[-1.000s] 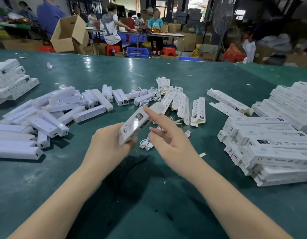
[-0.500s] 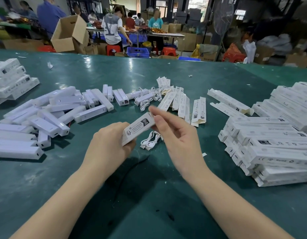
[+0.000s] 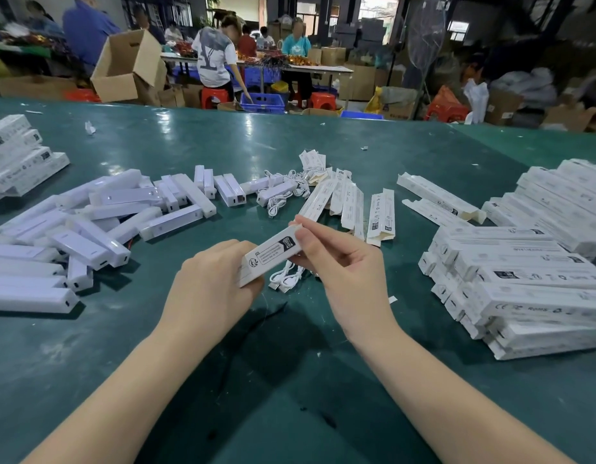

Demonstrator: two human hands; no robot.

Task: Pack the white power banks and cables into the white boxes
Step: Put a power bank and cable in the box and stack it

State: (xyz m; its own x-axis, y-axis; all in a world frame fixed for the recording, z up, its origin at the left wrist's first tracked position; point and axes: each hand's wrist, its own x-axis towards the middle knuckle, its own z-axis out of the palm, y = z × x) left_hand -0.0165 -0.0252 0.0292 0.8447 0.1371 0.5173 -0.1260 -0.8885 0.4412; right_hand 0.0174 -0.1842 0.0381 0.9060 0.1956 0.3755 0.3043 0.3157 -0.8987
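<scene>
Two hands hold one white box point(image 3: 273, 255) above the green table point(image 3: 289, 380), tilted with its far end raised. The left hand point(image 3: 209, 289) wraps its curled fingers round the near end, evidently to steady it. The right hand point(image 3: 348, 262) pinches the far end between thumb and fingertips point(image 3: 305, 234), apparently at the end flap; I judge that end is being closed, though the contents are hidden. A coiled white cable point(image 3: 284, 279) lies on the table just beneath the box, within easy reach.

Stock appears arranged by stage. Unpacked power banks point(image 3: 99, 226) lie heaped at the left. Flat empty cartons point(image 3: 353, 205) and more loose cables point(image 3: 283, 192) sit in the middle. Closed boxes are stacked at the right point(image 3: 524, 283), presumably finished, and a smaller stack point(image 3: 19, 159) sits at the far left. Much stock remains unpacked.
</scene>
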